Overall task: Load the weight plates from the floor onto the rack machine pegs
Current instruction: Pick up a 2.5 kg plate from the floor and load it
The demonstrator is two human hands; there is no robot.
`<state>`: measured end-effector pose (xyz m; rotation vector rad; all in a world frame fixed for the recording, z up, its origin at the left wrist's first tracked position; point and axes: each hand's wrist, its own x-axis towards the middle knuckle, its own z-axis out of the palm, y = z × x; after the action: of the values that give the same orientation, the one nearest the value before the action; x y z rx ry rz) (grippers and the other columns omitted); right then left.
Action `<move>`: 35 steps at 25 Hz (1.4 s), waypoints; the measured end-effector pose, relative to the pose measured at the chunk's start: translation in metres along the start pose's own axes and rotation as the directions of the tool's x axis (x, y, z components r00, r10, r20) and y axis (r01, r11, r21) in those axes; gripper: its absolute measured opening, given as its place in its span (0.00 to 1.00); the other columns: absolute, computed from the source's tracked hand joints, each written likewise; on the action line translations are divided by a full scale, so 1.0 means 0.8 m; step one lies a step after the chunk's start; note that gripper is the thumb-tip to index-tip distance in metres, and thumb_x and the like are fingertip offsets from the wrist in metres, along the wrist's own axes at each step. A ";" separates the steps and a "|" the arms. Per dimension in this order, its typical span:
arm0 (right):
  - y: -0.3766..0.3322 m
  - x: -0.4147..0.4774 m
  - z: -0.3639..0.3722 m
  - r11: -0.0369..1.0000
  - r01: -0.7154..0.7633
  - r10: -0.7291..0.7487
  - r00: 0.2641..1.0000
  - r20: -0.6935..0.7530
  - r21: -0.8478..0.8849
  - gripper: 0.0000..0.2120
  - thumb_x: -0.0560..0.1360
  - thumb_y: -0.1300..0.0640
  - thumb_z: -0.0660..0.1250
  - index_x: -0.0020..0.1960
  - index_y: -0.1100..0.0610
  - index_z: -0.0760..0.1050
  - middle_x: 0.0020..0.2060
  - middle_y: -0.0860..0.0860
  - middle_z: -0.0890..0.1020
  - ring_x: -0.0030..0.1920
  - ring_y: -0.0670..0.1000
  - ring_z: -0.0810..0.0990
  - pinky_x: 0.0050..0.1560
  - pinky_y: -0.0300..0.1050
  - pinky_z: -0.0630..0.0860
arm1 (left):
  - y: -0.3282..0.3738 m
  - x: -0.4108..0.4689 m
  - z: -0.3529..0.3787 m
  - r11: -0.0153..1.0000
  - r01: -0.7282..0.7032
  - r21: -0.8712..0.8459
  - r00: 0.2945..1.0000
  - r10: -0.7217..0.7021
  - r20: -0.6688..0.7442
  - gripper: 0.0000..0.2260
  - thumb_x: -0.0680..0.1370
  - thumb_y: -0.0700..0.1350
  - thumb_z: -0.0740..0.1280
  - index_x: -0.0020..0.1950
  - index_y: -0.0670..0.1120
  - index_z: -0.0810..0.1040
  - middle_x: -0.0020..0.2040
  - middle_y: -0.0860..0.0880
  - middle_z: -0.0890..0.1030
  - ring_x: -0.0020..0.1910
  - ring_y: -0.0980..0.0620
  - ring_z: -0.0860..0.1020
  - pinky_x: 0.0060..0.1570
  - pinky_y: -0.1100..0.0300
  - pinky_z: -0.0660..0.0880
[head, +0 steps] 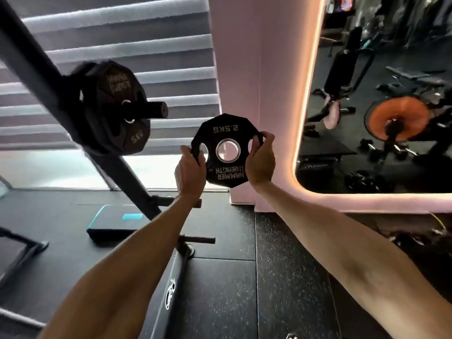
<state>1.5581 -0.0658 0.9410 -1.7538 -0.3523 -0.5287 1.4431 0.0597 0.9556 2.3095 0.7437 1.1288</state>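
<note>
Both hands hold one small black plate (226, 152) upright in the middle of the frame, its flat face turned toward the camera. The left hand (190, 172) grips the plate's left edge, thumb on the face beside the left grip hole and the fingers wrapped behind the rim. The right hand (260, 160) grips the right edge the same way, fingers (265, 138) curled over the rim near the right hole. The plate's print reads upside down: "2.5KG" at the top and "HAMMER STRENGTH" at the bottom, with a metal-ringed centre hole between them.

To the upper left, a slanted black rack beam (36, 69) runs from the top left corner down toward the lower middle. A peg (152, 110) sticks out of it toward the right, already carrying a larger plate marked 5KG (115, 111) pushed back against the beam. The held plate sits to the right of and slightly below the peg's free end, clear of it and not touching.

Lower in the frame, a second, bare peg (199, 240) juts from the rack base (171, 289) between the forearms. A black mat with teal patches (117, 223) lies on the dark rubber floor (281, 265) behind it. A pink wall (256, 57) stands behind the plate, and a lit-edged mirror (379, 94) fills the right side, reflecting gym equipment.
</note>
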 end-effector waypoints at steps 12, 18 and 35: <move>-0.052 0.112 0.141 0.937 0.119 -0.223 0.927 0.302 0.327 0.13 0.85 0.53 0.52 0.64 0.57 0.66 0.52 0.52 0.83 0.50 0.56 0.82 0.42 0.42 0.71 | 0.021 0.078 -0.024 0.904 0.218 0.369 0.899 -0.038 -0.437 0.15 0.82 0.53 0.59 0.54 0.40 0.70 0.43 0.43 0.82 0.41 0.39 0.82 0.35 0.56 0.68; -0.116 0.101 0.199 0.850 0.139 -0.354 0.865 0.355 0.508 0.13 0.85 0.52 0.51 0.64 0.57 0.66 0.52 0.51 0.82 0.49 0.56 0.83 0.41 0.45 0.73 | 0.020 0.093 -0.078 0.826 0.327 0.459 0.805 0.012 -0.594 0.16 0.82 0.51 0.61 0.55 0.37 0.71 0.44 0.42 0.82 0.39 0.36 0.81 0.34 0.57 0.63; -0.098 0.124 0.252 0.825 0.050 -0.419 0.722 0.550 0.563 0.07 0.85 0.54 0.50 0.60 0.56 0.62 0.43 0.52 0.82 0.39 0.52 0.83 0.35 0.54 0.80 | 0.005 0.114 -0.065 0.914 0.177 0.365 0.819 0.069 -0.569 0.15 0.82 0.52 0.62 0.57 0.42 0.64 0.51 0.44 0.80 0.46 0.45 0.82 0.37 0.64 0.73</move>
<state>1.6358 0.1443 1.0204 -1.3042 -1.1430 0.0511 1.4492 0.1237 1.0386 2.2336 1.3732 1.8258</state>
